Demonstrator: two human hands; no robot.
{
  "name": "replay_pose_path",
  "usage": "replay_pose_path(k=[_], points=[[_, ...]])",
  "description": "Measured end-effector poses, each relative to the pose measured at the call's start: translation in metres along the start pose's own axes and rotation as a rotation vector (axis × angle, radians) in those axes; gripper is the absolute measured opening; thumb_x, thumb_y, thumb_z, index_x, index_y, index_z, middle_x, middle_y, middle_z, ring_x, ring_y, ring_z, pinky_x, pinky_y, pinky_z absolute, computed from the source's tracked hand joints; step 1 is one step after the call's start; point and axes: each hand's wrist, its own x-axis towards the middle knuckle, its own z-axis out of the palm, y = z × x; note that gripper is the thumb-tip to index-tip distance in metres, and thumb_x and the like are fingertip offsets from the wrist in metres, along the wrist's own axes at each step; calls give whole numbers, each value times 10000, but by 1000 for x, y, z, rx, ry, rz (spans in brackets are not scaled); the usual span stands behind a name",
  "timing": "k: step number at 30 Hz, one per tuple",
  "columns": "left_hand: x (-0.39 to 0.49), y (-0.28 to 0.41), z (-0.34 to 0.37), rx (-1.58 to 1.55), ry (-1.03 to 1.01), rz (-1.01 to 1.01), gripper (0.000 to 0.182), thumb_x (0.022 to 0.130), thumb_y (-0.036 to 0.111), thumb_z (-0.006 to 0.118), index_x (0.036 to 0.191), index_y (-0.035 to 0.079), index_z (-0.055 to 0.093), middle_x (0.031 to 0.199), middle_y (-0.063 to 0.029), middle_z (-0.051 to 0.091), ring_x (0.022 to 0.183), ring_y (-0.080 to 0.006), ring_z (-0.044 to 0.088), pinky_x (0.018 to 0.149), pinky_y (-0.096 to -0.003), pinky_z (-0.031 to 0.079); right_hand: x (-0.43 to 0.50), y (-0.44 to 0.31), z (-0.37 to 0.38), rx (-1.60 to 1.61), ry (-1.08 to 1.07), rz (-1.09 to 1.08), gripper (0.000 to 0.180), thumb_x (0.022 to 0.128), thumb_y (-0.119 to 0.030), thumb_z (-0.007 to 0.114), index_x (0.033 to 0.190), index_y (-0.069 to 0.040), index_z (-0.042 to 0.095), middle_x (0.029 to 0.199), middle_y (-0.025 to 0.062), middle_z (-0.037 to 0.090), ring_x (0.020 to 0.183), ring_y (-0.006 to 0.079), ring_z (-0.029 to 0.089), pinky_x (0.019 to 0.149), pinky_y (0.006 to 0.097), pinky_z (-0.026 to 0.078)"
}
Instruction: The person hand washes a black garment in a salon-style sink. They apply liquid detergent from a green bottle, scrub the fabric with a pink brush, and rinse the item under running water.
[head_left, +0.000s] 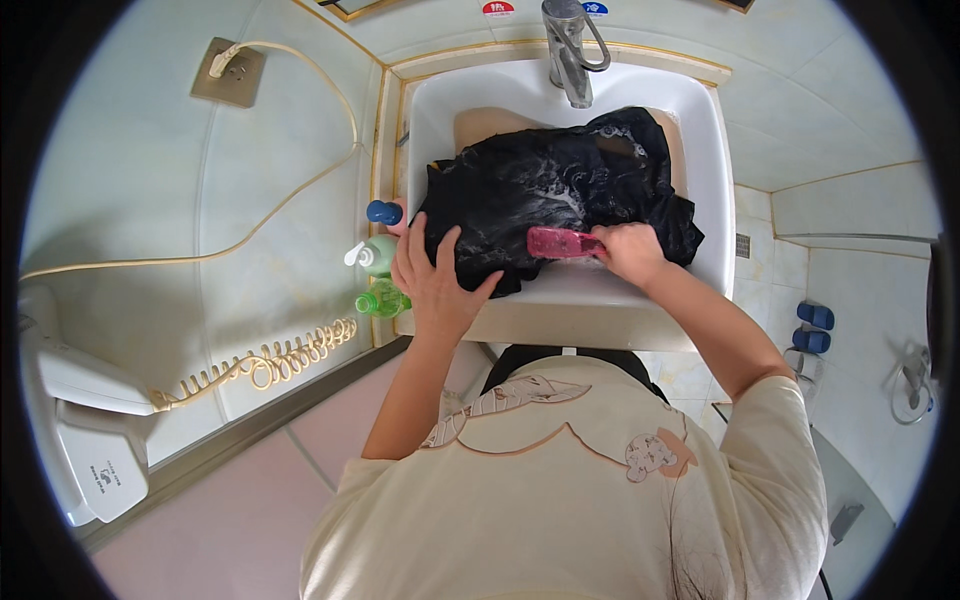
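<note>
A wet black garment (510, 176) with streaks of white suds is spread across a white washbasin (716, 172). My right hand (634, 251) grips the handle of a pink scrubbing brush (555, 243), which lies against the garment's near middle part; its bristles are hidden underneath. At the garment's left edge, my left hand (436, 274) rests on the cloth with fingers spread. Beneath the garment a tan surface (487, 124) shows at the back and right; I cannot tell what it is.
A metal faucet (570, 56) stands over the basin's back. Left of the rim are a blue-capped bottle (385, 212), a pale green pump bottle (379, 255) and a green bottle (384, 298). A hair dryer (94, 420) with a coiled cord (277, 356) hangs on the left wall.
</note>
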Motion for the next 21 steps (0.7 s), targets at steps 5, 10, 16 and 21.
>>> replay_pose_path(k=[5, 10, 16, 21], points=[[11, -15, -8, -90, -157, 25, 425, 645, 87, 762, 1054, 122, 652, 1281, -107, 531, 1250, -344, 429, 1008, -444, 346, -14, 13, -64, 509, 195, 213, 187, 818, -196, 646, 999, -172, 681, 771, 142, 657, 735, 340, 645, 644, 428, 509], [19, -3, -16, -462, -118, -67, 255, 732, 52, 713, 982, 52, 659, 947, -146, 641, 934, -263, 609, 812, -337, 468, -14, 65, -112, 167, 505, 258, 211, 803, -141, 658, 1011, -168, 685, 769, 126, 664, 740, 335, 644, 640, 425, 506], [15, -7, -3, -683, -297, -615, 245, 920, 214, 599, 902, -27, 638, 702, -180, 625, 594, -294, 539, 607, -359, 434, 26, -1, -137, 50, 511, 322, 436, 842, -253, 638, 1264, -213, 536, 829, 129, 672, 747, 331, 652, 666, 449, 523], [-10, -36, 28, -793, -52, -709, 287, 948, 214, 542, 949, -68, 593, 761, -168, 619, 691, -197, 545, 681, -339, 443, 31, -121, -118, 301, -332, 59, 580, 891, -333, 576, 1425, -361, 349, 911, 121, 595, 769, 327, 643, 657, 446, 544]])
